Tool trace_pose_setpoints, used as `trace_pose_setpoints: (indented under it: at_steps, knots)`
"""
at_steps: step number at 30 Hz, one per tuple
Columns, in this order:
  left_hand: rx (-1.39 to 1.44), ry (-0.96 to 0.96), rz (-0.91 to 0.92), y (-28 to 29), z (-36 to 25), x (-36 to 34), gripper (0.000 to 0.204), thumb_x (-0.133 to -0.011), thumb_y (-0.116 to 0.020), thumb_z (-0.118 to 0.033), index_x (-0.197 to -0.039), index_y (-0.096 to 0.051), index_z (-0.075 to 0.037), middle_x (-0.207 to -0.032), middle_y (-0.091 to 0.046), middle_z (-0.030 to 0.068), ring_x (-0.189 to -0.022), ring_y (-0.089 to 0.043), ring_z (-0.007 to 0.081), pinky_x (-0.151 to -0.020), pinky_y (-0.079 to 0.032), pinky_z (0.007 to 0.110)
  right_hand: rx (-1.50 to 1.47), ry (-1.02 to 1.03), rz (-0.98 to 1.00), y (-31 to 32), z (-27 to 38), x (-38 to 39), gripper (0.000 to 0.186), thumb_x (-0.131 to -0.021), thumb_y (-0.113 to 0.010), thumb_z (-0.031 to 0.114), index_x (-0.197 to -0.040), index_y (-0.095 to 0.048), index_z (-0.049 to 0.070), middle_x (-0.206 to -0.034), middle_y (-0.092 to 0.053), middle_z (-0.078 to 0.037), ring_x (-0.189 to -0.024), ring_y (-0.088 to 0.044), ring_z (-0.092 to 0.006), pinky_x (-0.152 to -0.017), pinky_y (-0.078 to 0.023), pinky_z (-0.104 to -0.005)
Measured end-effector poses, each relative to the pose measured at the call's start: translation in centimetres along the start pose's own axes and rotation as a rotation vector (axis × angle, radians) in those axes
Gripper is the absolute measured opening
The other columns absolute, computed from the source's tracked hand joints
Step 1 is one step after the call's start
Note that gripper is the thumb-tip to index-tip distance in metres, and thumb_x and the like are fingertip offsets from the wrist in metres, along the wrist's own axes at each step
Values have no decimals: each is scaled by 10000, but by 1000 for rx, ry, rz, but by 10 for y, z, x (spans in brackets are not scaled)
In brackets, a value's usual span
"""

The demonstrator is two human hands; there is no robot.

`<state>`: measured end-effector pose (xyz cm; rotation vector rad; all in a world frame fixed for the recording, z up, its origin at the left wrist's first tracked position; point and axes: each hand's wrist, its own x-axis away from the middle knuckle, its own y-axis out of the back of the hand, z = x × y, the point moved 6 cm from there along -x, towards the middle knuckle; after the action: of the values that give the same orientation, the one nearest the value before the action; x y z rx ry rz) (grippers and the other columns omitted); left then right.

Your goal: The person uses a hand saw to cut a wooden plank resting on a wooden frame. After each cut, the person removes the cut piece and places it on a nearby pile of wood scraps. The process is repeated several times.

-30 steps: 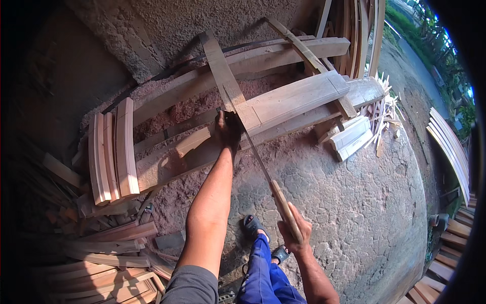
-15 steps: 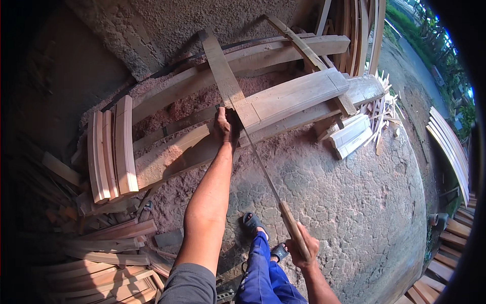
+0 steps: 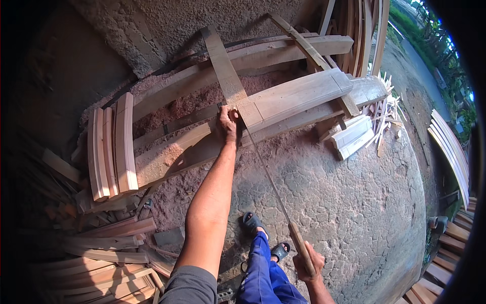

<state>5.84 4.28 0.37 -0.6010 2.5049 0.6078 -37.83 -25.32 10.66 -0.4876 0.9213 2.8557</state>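
My right hand (image 3: 310, 261) is closed round the long wooden handle (image 3: 298, 245) of a saw, held low at the right. Its thin metal blade (image 3: 269, 180) slants up to the left end of a pale wooden board (image 3: 296, 96). My left hand (image 3: 229, 121) grips that board's end just beside the blade, fingers curled. The board rests across wooden beams (image 3: 167, 152) and a flat crosspiece (image 3: 220, 61); pale sawdust lies around the cut. Several curved pieces (image 3: 124, 142) are stacked on the beams' left end.
A rough wall (image 3: 172, 25) stands behind the beams, with upright planks (image 3: 367, 30) at its right. Offcuts (image 3: 387, 111) are heaped right of the bench. Wood piles (image 3: 106, 273) lie at lower left and at the right edge. My sandalled feet stand on cracked concrete (image 3: 354, 202). A path runs beside greenery.
My right hand has drawn the saw down and to the right, away from the board. My left hand stays at the board's end, its fingers slightly shifted.
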Motion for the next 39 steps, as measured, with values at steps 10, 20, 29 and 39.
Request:
trace_pose_setpoints:
  at_steps: [10,20,29,39]
  knots:
    - [-156,305,70,-13,-53,1,197,-973,-556,-264,-1008,-608,-77,-1002,-688,160,-981,-659,320,-844,-492,392,-49,-48,-10,-37,-5,-93,570,-831,-757,111,-1357,-571,-5,-999,-729,-205,-793,-743,-285,-683,-562,-322]
    - [230,361,-35,-30,-12,24,311,-977,-532,-299,-1103,-616,-26,-1032,-670,131,-964,-634,265,-856,-491,367,-95,-100,-41,-41,-10,-111,533,-822,-756,88,-1317,-598,-30,-1040,-728,-191,-769,-739,-250,-667,-567,-327]
    - [58,303,57,-40,-24,18,268,-1027,-438,-256,-1020,-600,-44,-956,-626,142,-934,-602,251,-863,-483,383,-58,-108,-49,-30,-10,-74,551,-830,-749,100,-1342,-586,-20,-1027,-727,-188,-777,-741,-253,-675,-563,-328]
    - [-112,342,104,-18,-38,9,432,-995,-504,-399,-1181,-620,-28,-1184,-674,169,-1114,-638,307,-944,-478,399,-7,2,-28,-11,5,-48,557,-833,-745,75,-1351,-572,-35,-984,-716,-214,-760,-734,-275,-636,-553,-344]
